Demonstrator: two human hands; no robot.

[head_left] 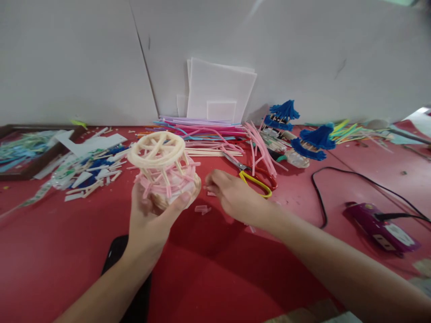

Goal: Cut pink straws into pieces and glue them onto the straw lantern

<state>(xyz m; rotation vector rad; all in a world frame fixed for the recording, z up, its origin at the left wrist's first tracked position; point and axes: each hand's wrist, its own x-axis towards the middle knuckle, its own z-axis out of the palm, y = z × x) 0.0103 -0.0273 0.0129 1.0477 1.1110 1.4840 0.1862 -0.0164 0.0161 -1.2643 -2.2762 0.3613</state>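
My left hand (158, 211) grips a small round craft model (164, 175) made of cream and pink strips, with a spoked ring on top, and holds it above the red table. The fingers behind its base are partly hidden. To its right, my right hand (232, 193) has its fingertips pinched together low over the table; what they hold, if anything, I cannot make out. Short pink pieces (202, 209) lie just below the pinched fingers. Beyond the right hand are scissors (251, 172) with one yellow and one red handle loop, touching a pink bundle of strips (262, 150).
Coloured strips (202, 130) and white sheets (218, 89) line the grey wall. Scraps (97, 170) and a brown tray (37, 163) are at left. Blue-roofed models (313, 139), a black cable (357, 176) and a purple power strip (382, 226) lie right. A black phone (116, 251) is under my left forearm.
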